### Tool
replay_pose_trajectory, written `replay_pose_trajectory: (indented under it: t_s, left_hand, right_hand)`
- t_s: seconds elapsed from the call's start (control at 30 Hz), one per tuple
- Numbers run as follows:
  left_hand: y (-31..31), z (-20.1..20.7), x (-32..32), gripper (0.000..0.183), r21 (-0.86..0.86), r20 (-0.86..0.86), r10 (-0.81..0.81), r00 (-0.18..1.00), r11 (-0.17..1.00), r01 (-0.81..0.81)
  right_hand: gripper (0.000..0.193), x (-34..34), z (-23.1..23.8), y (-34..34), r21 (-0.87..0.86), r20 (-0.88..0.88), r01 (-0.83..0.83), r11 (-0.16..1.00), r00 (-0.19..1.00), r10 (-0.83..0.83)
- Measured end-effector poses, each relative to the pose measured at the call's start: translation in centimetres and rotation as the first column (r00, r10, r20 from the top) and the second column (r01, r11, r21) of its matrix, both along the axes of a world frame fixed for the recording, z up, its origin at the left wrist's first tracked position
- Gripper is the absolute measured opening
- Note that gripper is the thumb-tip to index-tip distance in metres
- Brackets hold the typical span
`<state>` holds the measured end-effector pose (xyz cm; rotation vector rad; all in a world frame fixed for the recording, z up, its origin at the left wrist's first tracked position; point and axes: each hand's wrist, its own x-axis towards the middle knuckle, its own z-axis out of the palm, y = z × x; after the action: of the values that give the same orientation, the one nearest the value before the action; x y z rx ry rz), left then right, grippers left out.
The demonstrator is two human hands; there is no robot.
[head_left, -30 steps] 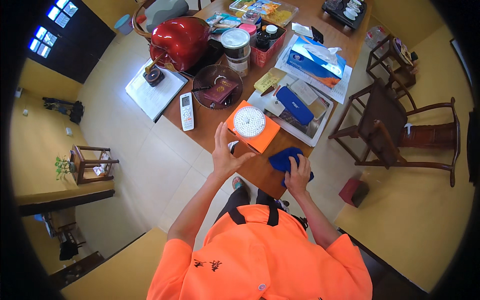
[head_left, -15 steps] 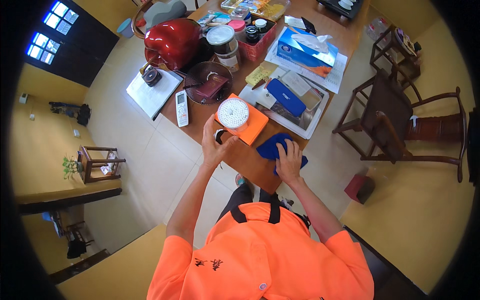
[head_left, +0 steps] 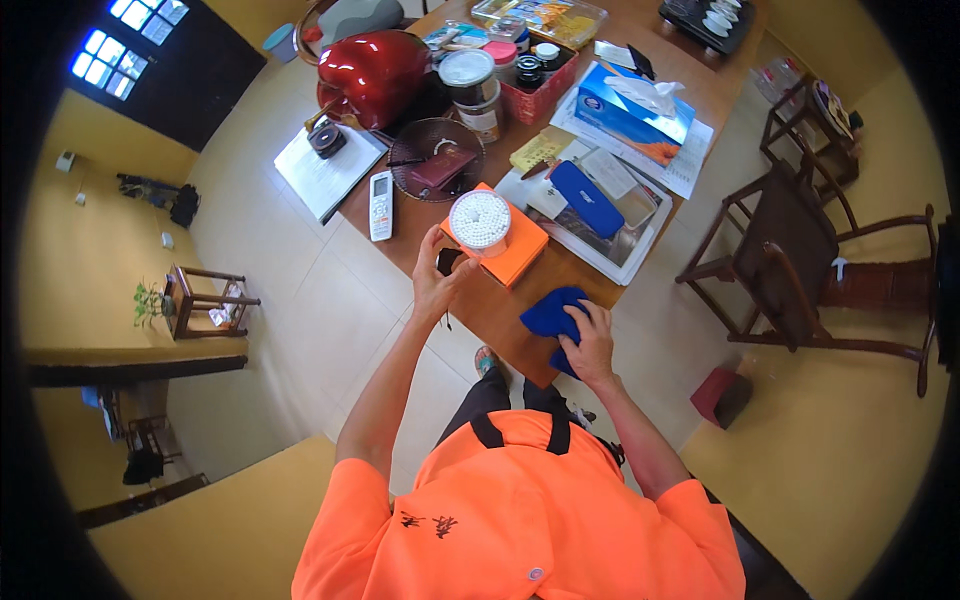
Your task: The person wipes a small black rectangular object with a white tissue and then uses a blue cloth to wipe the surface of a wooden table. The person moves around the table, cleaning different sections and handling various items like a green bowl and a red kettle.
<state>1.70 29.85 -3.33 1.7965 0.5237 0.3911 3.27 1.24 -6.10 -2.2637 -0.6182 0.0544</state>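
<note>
On the wooden table stands an orange box [head_left: 522,250], with a round clear tub of white cotton swabs [head_left: 480,220] on top. My left hand [head_left: 436,287] holds the left side of this box, its thumb and fingers apart along the edge. Between those fingers shows a small black object [head_left: 448,262] with a cord dangling below; what it is I cannot make out. My right hand [head_left: 591,345] grips a blue cloth [head_left: 551,312] at the table's near right edge. The cloth is bunched, partly hidden under the fingers.
Beyond the box are a wire basket [head_left: 408,152], a white remote control [head_left: 381,207], a blue case [head_left: 587,198] and a tissue box [head_left: 636,112]. A big red apple-shaped ornament [head_left: 375,78] stands at the far left. A wooden chair [head_left: 790,230] is on the right.
My right hand has drawn the blue cloth toward me along the table edge and bunched it more. My left hand stays at the box. The whole view has shifted slightly.
</note>
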Motion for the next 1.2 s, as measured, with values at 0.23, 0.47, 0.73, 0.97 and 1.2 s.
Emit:
replay_pose_trajectory:
  t_s: [0.23,0.47,0.73,0.97,1.2]
  left_hand:
    - [0.0,-0.6,0.0,0.078,-0.018,-0.006,0.043,0.999,0.999,-0.043]
    - [0.3,-1.4,-4.0,0.047,-0.094,-0.135,0.242,0.961,0.962,-0.255]
    - [8.9,-4.7,-7.8,0.026,0.011,-0.243,0.427,0.871,0.899,-0.437]
    - [19.2,-4.8,-2.0,0.054,0.487,-0.157,0.259,0.953,0.860,-0.153]
    - [22.2,-2.1,3.9,0.096,0.476,-0.499,0.040,0.865,0.847,0.236]
  right_hand:
    - [0.048,1.7,-0.7,0.8,-0.144,0.221,0.030,0.989,0.975,0.003]
    - [0.050,-0.4,-1.0,0.1,-0.206,0.238,-0.059,0.977,0.965,0.109]
    - [0.049,-5.6,0.0,5.8,-0.216,0.226,-0.145,0.965,0.954,0.194]
    - [0.052,-6.8,-1.1,21.6,-0.282,0.230,-0.052,0.958,0.966,0.120]
    - [0.054,-2.0,-1.9,33.2,-0.311,0.254,0.118,0.943,0.967,-0.038]
